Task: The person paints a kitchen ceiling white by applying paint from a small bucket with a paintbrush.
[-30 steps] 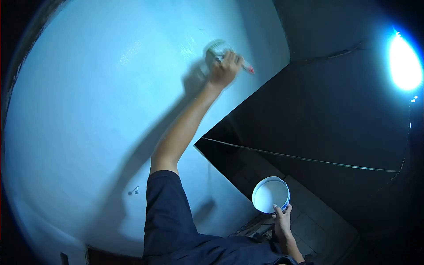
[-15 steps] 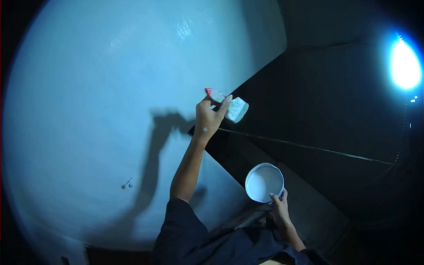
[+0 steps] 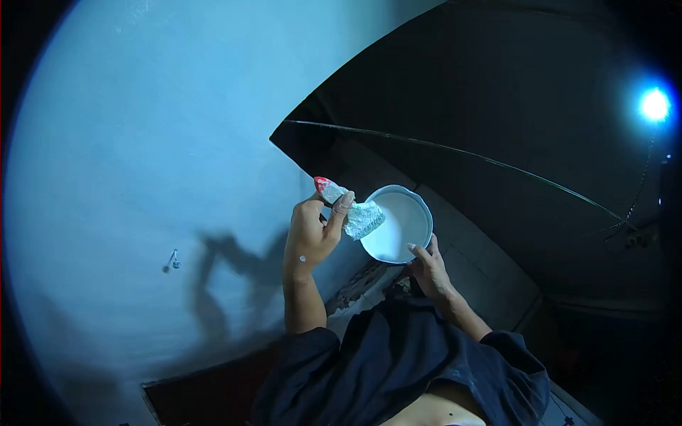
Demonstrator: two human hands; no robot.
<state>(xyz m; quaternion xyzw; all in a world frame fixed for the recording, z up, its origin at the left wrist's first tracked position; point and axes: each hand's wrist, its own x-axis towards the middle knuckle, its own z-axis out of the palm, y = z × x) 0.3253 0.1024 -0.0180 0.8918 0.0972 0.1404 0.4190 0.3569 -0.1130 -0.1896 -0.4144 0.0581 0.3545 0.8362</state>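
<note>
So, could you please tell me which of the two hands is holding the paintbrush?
The left hand holds the paintbrush, bristles at the bowl; the right hand holds only the bowl.

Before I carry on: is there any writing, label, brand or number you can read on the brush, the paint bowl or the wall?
None can be read.
Brush in the left hand: red handle tip, paint-coated bristles, no print visible.
Bowl held by the right hand: white paint inside, no label showing.
Wall: plain, unmarked.
</note>
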